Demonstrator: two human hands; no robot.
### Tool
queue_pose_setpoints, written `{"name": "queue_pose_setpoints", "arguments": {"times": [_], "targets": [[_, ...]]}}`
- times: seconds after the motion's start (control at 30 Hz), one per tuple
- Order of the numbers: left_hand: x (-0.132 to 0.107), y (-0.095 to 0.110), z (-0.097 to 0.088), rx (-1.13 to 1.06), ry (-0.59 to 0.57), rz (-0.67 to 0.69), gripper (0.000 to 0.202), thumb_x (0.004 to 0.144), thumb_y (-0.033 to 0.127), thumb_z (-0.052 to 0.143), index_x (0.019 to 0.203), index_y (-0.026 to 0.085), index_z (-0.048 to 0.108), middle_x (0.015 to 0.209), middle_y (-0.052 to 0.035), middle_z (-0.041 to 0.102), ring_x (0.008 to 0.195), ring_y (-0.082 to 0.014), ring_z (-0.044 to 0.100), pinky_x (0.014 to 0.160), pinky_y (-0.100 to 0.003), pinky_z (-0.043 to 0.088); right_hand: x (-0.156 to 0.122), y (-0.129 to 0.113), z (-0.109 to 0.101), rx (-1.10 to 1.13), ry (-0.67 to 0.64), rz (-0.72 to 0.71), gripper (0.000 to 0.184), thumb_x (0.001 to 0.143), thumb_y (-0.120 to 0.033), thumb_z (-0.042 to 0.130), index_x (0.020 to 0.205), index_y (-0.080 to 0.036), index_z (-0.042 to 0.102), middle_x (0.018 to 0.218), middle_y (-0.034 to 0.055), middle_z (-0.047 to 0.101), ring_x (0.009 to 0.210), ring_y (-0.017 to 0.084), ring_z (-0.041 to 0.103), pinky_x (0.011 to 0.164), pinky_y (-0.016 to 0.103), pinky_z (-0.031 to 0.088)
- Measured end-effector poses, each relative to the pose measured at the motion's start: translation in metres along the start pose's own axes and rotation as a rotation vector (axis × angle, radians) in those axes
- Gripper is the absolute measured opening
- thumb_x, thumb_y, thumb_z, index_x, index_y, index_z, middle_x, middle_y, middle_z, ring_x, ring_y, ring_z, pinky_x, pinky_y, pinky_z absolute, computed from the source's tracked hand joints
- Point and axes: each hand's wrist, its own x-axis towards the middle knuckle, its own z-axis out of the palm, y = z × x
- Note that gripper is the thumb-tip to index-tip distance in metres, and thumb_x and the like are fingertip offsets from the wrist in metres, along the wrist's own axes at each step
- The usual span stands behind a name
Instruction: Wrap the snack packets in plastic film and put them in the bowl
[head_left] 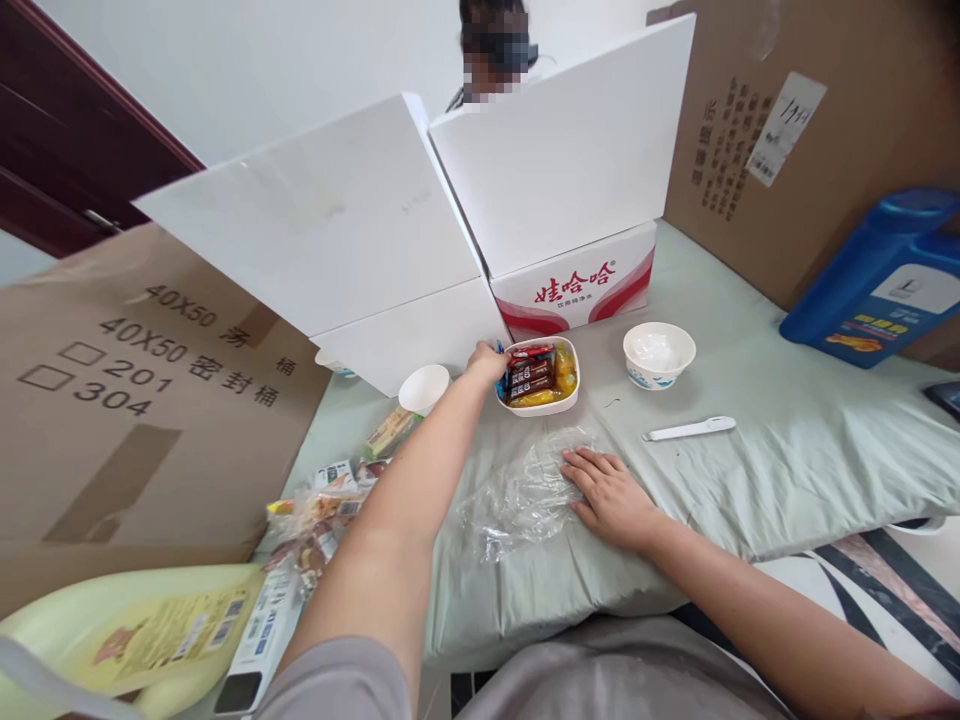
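My left hand (487,362) reaches to the left rim of a white plastic container (541,408), its fingers closed around a blue wrapped packet, of which only small bits show. Inside the container lie brown wrapped bars (529,378), yellow wrapped snacks (564,368) and a red packet (531,351). On the bed-like padded surface in front of it, a crumpled clear plastic bag (517,500) is spread out. My right hand (609,492) rests flat on the bag's right edge, fingers spread and holding nothing.
Right of the container stand a white bowl (658,355) and a white utility knife (690,430). Another bowl (424,388) and packaged snacks (319,525) sit left. White panels and a white-red carton (577,285) form a barrier; a person (491,50) is behind. A blue jug (874,280) stands right.
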Motion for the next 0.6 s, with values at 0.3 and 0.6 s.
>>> {"name": "queue_pose_setpoints", "arguments": {"times": [0.3, 0.6], "targets": [[-0.017, -0.019, 0.006, 0.062, 0.083, 0.114, 0.047, 0.088, 0.056, 0.048, 0.111, 0.017, 0.061, 0.122, -0.0186, 0.059, 0.119, -0.0338, 0.057, 0.097, -0.043, 0.044, 0.000, 0.001, 0.003, -0.006, 0.024, -0.011, 0.047, 0.091, -0.034, 0.050, 0.135, -0.017, 0.053, 0.148, 0.0083, 0.045, 0.137, 0.028, 0.037, 0.109, 0.046, 0.029], [-0.160, -0.067, 0.011, 0.010, -0.075, 0.815, 0.021, 0.091, 0.030, 0.050, 0.104, 0.022, 0.064, 0.098, -0.0060, 0.066, 0.091, -0.0185, 0.063, 0.087, -0.031, 0.049, 0.002, -0.001, 0.000, -0.072, -0.005, -0.027, 0.051, 0.093, -0.038, 0.047, 0.140, -0.017, 0.049, 0.152, 0.0099, 0.038, 0.140, 0.028, 0.032, 0.110, 0.047, 0.028]]}}
